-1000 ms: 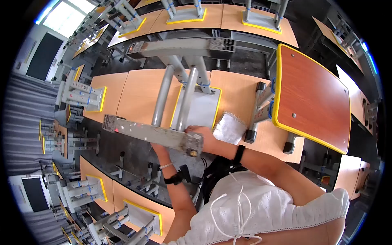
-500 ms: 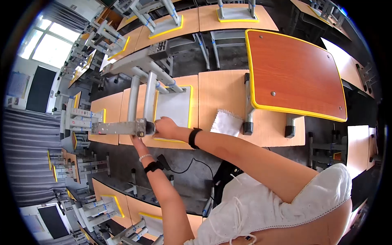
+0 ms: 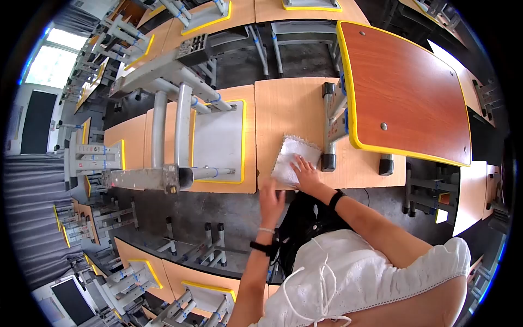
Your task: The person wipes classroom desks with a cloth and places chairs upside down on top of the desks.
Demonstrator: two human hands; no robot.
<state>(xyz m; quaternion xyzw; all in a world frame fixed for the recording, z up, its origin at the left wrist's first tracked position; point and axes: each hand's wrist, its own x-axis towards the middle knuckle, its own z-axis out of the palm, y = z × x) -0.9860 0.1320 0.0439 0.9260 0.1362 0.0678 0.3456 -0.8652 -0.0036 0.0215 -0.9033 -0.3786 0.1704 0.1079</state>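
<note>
My right hand (image 3: 306,173) rests on a white cloth (image 3: 293,155) with its fingers spread; the cloth lies on the wooden desk (image 3: 272,114). Just left of the cloth, near the desk's front edge, my left hand (image 3: 271,201) is raised with thumb and fingers apart, touching nothing. Further left, a grey-framed chair (image 3: 218,139) lies upside down on the adjoining desk, its yellow-edged seat flat and its legs up. An upright stool with a red-brown, yellow-edged seat (image 3: 408,92) stands on the desk right of the cloth.
More desks (image 3: 305,12) bearing upturned chairs stand beyond, and others (image 3: 136,250) are behind on the lower left. Grey curtains (image 3: 32,212) hang at the far left. Dark floor (image 3: 201,210) shows between the rows.
Both hands have let go of the upturned chair's frame and moved right. My right hand has come down on the cloth; my left hand is now beside it.
</note>
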